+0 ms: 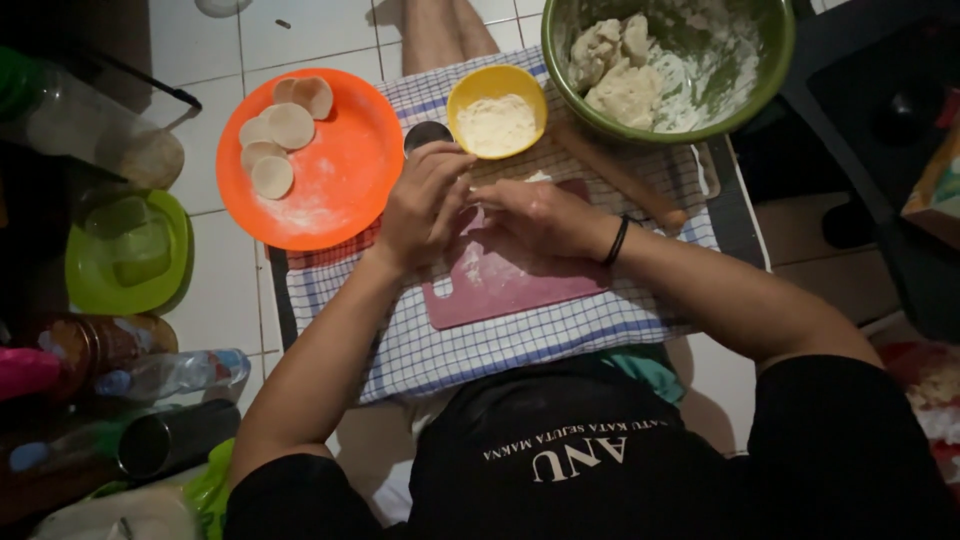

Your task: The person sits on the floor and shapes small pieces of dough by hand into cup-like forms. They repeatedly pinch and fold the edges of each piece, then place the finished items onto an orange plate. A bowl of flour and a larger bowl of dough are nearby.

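Both hands meet over the pink cutting board: left hand and right hand curl together, what they grip hidden. Orange plate crowds the left edge; yellow bowl sits just beyond.

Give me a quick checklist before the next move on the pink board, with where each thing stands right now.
1. Both hands on the board: ok. Left hand and right hand meet over the pink board.
2. Dough between the fingers: cannot tell, the hands hide it.
3. Room on the orange plate: ok, dough rounds fill only its upper left.
4. Flour within reach: ok, yellow bowl sits just past the hands.
5. Dough supply: ok, lumps left in the green bowl.
6. Rolling pin: ok, lying on the checked cloth beside the right hand.
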